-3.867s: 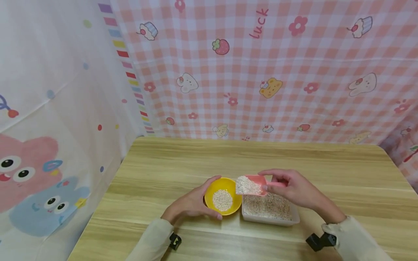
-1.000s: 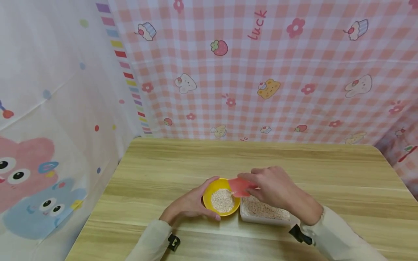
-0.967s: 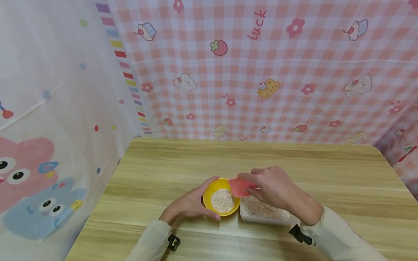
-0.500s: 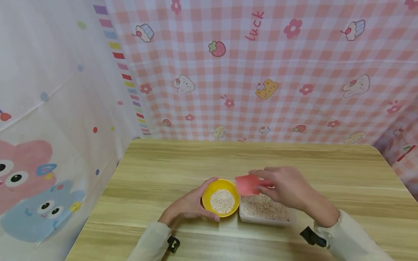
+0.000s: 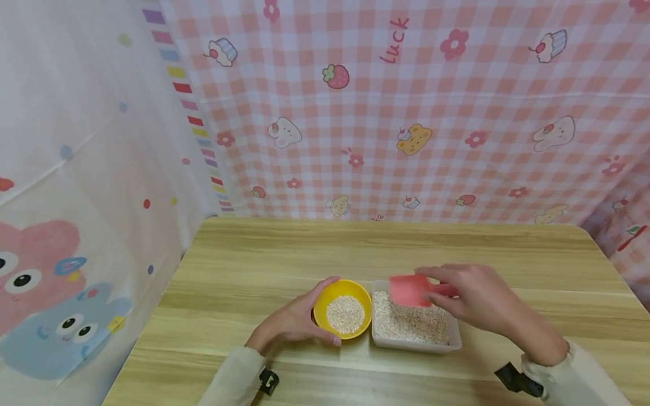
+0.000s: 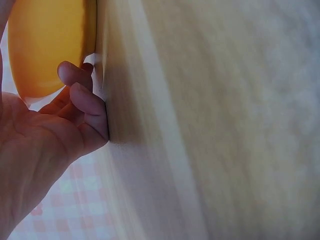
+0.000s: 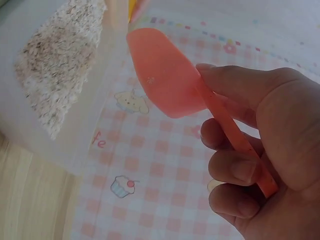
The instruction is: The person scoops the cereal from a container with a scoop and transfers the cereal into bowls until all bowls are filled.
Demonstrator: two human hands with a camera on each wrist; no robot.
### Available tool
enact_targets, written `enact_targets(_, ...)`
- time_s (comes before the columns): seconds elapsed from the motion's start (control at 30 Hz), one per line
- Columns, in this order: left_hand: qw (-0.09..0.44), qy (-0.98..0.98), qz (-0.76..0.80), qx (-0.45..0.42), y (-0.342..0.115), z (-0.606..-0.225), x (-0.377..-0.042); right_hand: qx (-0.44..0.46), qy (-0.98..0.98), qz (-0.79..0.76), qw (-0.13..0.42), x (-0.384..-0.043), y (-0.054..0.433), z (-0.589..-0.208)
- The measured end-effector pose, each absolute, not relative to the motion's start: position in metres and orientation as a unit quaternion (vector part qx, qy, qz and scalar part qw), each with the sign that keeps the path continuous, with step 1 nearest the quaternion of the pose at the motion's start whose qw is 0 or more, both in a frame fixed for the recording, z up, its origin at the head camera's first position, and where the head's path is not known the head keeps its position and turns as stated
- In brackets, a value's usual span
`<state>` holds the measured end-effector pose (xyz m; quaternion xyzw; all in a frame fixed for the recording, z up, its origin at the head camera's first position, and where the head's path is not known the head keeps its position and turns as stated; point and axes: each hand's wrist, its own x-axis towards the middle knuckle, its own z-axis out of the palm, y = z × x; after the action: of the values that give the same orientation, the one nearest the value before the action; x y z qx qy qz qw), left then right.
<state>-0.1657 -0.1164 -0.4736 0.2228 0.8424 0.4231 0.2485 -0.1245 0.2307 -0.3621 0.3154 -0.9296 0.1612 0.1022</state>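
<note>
My left hand holds the yellow bowl from its left side, thumb and fingers spread around the wall. In the left wrist view, curled fingers lie under the bowl's side, close to the tabletop. Oat flakes form a round heap in the bowl. With my right hand I grip the handle of a pink scoop, which hangs over the back of a translucent plastic container. The right wrist view shows the scoop with only a few flakes stuck to it and fingers wrapped around its handle.
More oat flakes fill much of the container, which stands right beside the bowl. Both are on a wood-grain table. A pink checked curtain hangs behind its far edge, and a white printed cloth on the left.
The scoop, heaped with oats at first, was tipped over the bowl; the bowl's heap grew. Since then my right hand has carried the scoop right, over the container. The left hand keeps its hold.
</note>
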Motion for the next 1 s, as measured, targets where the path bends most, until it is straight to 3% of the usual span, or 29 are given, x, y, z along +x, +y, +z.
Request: enact_targets(1.0,0.242,0.849,0.413,0.225,-0.116,-0.475,-0.164,0.297,-0.944,0.12,0.073,-0.116,0.257,-0.375)
